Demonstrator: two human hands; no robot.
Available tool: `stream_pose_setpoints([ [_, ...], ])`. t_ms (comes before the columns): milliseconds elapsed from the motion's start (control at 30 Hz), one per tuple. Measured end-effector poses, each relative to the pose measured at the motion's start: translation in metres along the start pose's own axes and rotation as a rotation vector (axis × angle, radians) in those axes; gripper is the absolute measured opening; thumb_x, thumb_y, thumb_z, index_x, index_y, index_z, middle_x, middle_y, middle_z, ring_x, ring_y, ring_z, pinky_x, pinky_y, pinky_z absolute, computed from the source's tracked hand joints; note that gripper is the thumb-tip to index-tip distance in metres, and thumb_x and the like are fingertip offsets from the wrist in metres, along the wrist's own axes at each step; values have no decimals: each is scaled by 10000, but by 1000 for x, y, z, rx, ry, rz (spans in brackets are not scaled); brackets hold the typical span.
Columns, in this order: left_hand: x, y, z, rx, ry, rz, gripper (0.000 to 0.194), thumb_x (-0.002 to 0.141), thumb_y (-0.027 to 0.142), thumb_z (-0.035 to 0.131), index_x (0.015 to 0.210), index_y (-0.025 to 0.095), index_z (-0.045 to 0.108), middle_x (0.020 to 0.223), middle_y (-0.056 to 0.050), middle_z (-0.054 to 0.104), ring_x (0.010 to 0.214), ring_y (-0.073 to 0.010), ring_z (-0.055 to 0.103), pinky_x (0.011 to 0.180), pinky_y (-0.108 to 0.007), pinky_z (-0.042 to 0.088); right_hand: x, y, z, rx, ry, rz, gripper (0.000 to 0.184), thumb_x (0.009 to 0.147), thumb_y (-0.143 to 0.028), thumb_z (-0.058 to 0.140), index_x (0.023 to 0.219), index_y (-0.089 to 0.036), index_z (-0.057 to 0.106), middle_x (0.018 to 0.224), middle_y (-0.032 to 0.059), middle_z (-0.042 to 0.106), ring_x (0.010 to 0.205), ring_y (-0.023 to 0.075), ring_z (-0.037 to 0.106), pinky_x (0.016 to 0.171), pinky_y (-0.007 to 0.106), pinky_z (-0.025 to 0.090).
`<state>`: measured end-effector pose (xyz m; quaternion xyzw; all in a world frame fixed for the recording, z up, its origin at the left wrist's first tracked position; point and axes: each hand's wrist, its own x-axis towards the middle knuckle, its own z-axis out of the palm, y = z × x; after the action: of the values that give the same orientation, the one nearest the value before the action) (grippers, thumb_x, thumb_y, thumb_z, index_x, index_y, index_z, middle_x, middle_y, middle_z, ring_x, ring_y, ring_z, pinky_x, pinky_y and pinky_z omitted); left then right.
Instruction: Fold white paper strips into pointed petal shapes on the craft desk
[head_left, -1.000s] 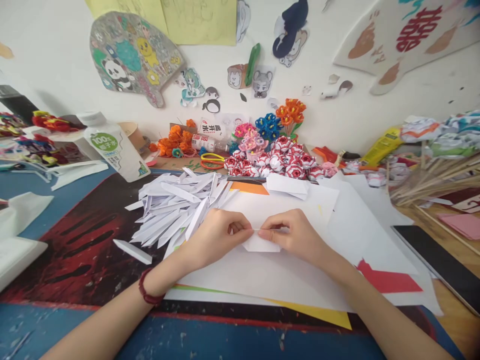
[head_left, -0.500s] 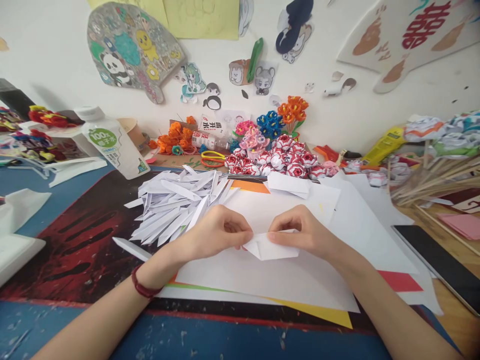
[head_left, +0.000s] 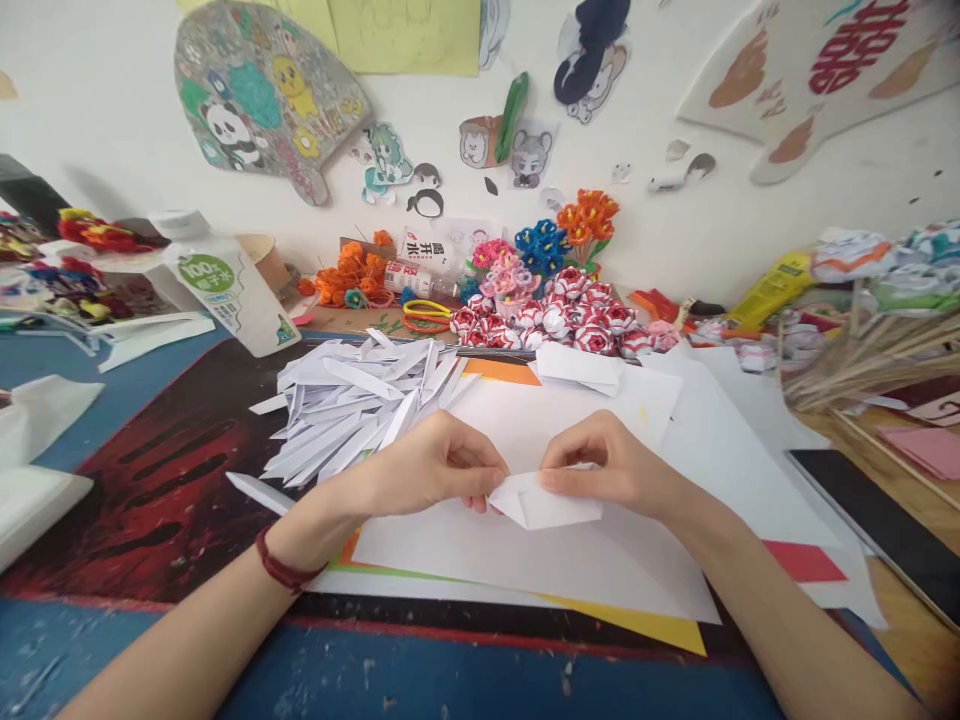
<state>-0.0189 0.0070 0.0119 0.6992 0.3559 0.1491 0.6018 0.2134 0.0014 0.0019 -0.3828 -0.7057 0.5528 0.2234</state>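
Note:
Between my hands is a small folded piece of white paper [head_left: 559,505], with a pointed left end and a crease across its face. My left hand [head_left: 442,462] pinches the pointed left tip between thumb and fingers. With the thumb on top, my right hand [head_left: 611,462] grips the paper's upper edge; its other fingers are partly hidden behind. Under both hands lie large white sheets [head_left: 480,560], with coloured sheets peeking out below. Left of my left hand is a heap of narrow folded paper strips [head_left: 345,400]. One loose folded strip [head_left: 259,492] lies near my left wrist.
Behind the sheets stand red-and-white paper flowers [head_left: 577,315] and fuzzy coloured flowers [head_left: 544,245]. A white bottle [head_left: 229,285] stands at the back left. On the right are a black phone [head_left: 874,530] and a bundle of thin sticks [head_left: 877,350]. More folded white paper [head_left: 577,370] lies behind my right hand.
The folded paper has tilted slightly, its lower edge dropping a little and its front face showing more. Both hands keep their grip in almost the same place.

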Motion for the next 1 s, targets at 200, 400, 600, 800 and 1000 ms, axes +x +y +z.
stream_pose_setpoints([
  [200,-1,-1,-2,-67,-51,-8,165,833,221,593,848,97,700,666,-29,664,607,-94,593,590,-182,484,-2,-1,-1,-12,-13,-12,216,739,-304,709,679,-96,699,630,38,619,577,110,476,510,226,328],
  [400,-3,2,-9,-55,1,-13,213,860,281,571,889,110,694,811,-74,716,665,-117,626,646,-219,525,-4,-4,-3,11,35,-8,216,737,-296,711,653,-98,690,599,26,606,563,103,471,504,219,326],
  [600,-1,1,-3,21,34,11,247,842,344,593,856,121,697,714,-31,660,635,-104,582,609,-204,491,-2,-3,-1,-29,8,-9,212,743,-302,703,677,-101,700,633,39,625,589,119,486,522,234,336],
  [800,-1,1,0,101,20,-5,178,824,272,594,843,119,683,715,-35,662,624,-108,585,602,-213,473,-2,-3,-1,-63,13,-9,197,751,-293,689,683,-108,701,647,41,639,590,121,492,530,237,349],
  [1000,-2,3,-1,118,24,2,178,831,247,569,807,113,683,734,-52,688,623,-109,584,605,-213,483,-4,-5,-3,-76,17,-12,202,764,-293,673,679,-111,701,649,44,643,599,126,508,537,236,358],
])
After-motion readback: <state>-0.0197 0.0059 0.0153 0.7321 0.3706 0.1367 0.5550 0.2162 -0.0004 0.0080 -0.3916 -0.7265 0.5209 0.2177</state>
